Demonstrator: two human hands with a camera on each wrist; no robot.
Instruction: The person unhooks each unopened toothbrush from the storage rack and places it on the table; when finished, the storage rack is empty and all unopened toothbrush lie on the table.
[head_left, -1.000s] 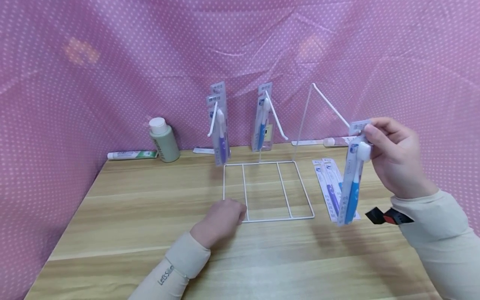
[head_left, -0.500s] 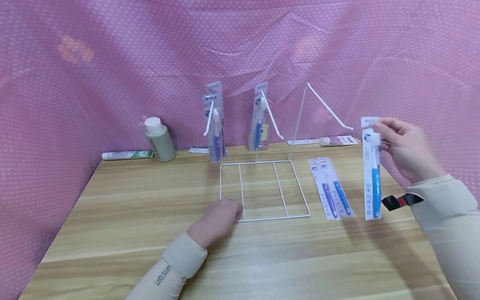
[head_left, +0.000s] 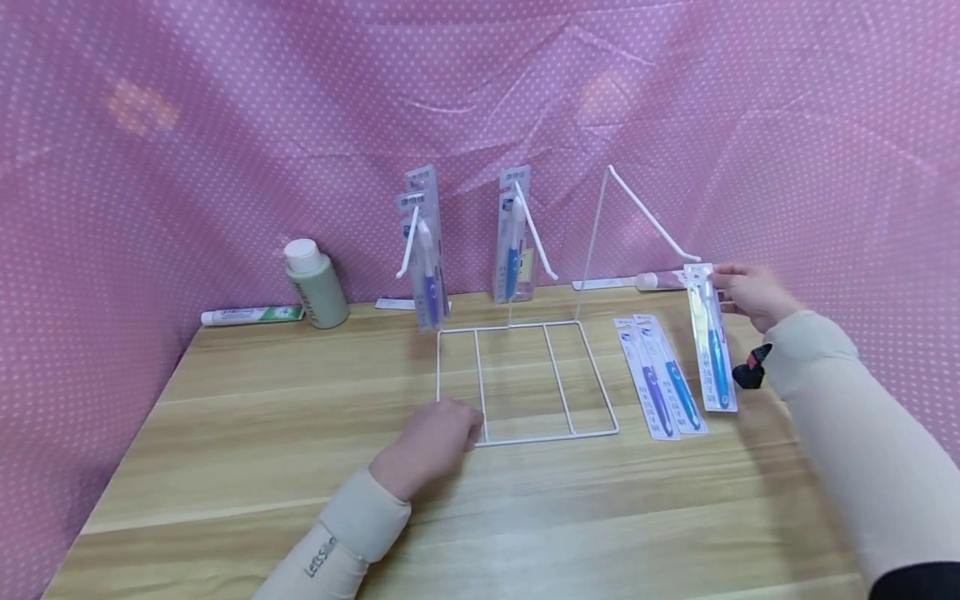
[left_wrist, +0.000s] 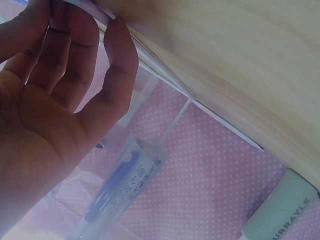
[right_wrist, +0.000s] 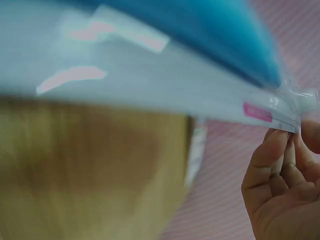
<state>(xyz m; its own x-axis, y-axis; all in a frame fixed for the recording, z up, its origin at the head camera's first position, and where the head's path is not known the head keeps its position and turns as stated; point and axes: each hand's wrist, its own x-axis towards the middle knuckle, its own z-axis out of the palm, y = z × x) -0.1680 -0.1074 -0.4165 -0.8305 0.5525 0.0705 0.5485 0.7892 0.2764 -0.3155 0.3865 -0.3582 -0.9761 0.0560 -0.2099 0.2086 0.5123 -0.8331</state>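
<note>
Already hung: 2 toothbrush packs (head_left: 430, 292) on the left hook (head_left: 408, 246), and at least 1 blue-handled pack (head_left: 512, 271) on the middle hook (head_left: 534, 229); whether more sit behind it is unclear.
Right hook (head_left: 649, 212): no pack seen hanging on it.
Loose packs: a purple pack (head_left: 651, 383) and a blue pack (head_left: 678, 382) lie side by side on the worktop (head_left: 262, 450), right of the wire rack (head_left: 558, 380).
Progress: judging by this layout, the hanging looks part done, with 3 packs off the hooks, counting the held 1.
Held pack (head_left: 716, 354): at far right, slightly tilted, its top just below the right hook's tip; contact with the hook cannot be told.
Right hand (head_left: 750, 293): fingers pinch that pack near its top, at the right edge.
Left hand (head_left: 437, 435): fingers curled, gripping the rack's near left corner.
</note>
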